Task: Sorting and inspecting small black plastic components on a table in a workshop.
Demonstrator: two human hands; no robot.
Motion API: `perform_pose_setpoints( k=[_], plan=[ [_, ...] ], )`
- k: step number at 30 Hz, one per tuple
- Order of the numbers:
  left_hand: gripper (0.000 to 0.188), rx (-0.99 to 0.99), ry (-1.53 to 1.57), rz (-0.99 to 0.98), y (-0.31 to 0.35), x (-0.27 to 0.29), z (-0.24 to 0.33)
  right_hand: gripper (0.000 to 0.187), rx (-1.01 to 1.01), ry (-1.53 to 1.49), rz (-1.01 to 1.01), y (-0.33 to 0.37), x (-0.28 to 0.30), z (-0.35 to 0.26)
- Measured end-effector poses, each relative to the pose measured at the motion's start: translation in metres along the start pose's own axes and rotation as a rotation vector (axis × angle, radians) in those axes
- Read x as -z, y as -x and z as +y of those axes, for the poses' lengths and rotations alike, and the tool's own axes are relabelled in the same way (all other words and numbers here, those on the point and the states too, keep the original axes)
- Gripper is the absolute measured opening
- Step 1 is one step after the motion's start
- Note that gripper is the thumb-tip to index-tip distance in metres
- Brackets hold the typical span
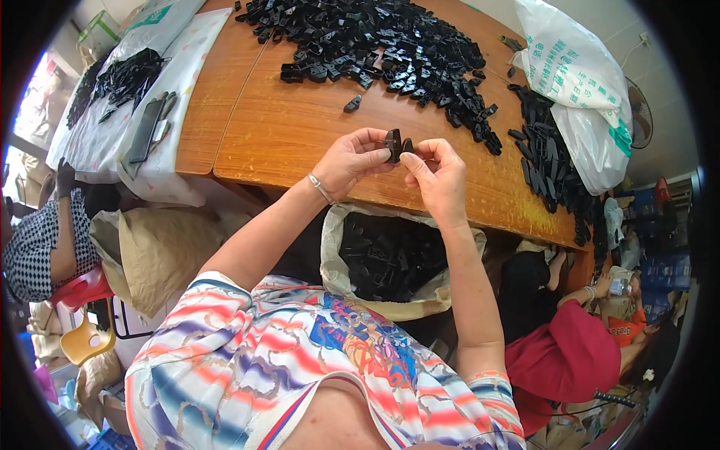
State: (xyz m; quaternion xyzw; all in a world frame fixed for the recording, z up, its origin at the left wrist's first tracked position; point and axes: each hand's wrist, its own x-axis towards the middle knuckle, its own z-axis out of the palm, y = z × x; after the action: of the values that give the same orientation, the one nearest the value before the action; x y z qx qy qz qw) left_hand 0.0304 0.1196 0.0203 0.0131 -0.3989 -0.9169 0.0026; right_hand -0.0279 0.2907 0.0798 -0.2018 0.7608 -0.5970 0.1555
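A heap of black parts (390,49) covers the far side of the table (292,131); an open sack (329,251) stands below its near edge. Near that edge, the left hand (347,163) pinches a black block (393,144), the right hand (441,180) a slimmer black piece (407,145) just beside it.

Black pieces (392,147) in the grip; beyond it, a black heap (390,49) on an orange-brown table (292,120). Right of the grip, a white bag (589,139) with green print; below, a cream sack (331,251) with black parts (390,259) and a white shirt (262,360) streaked coral, blue and purple.
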Motion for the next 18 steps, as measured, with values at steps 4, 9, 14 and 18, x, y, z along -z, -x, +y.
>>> perform_pose_setpoints(
  k=[4,9,14,18],
  plan=[
    [0.030,-0.019,-0.004,-0.029,0.002,-0.004,-0.002,0.019,0.191,-0.004,0.110,0.010,-0.011,0.000],
    [0.030,-0.082,-0.098,-0.025,0.007,-0.009,0.000,0.022,0.249,0.061,0.170,0.012,-0.019,0.005],
    [0.036,-0.101,-0.218,-0.022,0.009,-0.009,-0.001,0.023,0.233,0.119,0.158,0.011,-0.018,0.013],
    [0.038,-0.034,-0.165,0.000,0.015,-0.018,0.002,0.024,0.298,0.168,0.203,0.013,-0.020,0.018]
  ],
)
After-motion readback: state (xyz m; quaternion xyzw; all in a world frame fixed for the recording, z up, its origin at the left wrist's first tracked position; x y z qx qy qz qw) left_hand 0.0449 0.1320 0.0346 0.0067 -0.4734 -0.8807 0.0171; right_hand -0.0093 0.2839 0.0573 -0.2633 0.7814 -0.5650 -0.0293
